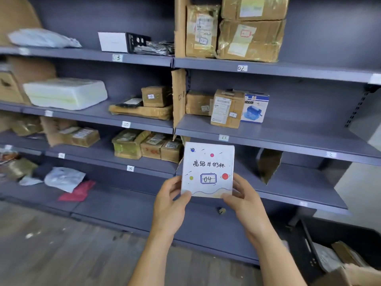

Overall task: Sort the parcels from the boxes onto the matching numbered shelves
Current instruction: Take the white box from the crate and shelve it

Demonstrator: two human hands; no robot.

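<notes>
A small white carton (207,168) with coloured dots and a hand-written "04" label is held upright in front of the grey shelving. My left hand (170,201) grips its lower left corner, thumb on the front face. My right hand (245,200) grips the lower right corner the same way. Shelf tags read "02" (241,68), "11" (223,138), "10" (126,124) and "15" (130,168). No tag reading "04" is visible.
Brown parcels fill shelf 02 (250,40), and several more sit on the shelves tagged 11, 10 and 15. A white foam pack (66,93) lies mid-left. Bags and a red pouch (77,191) lie low left. A black crate (329,254) with parcels stands at the bottom right.
</notes>
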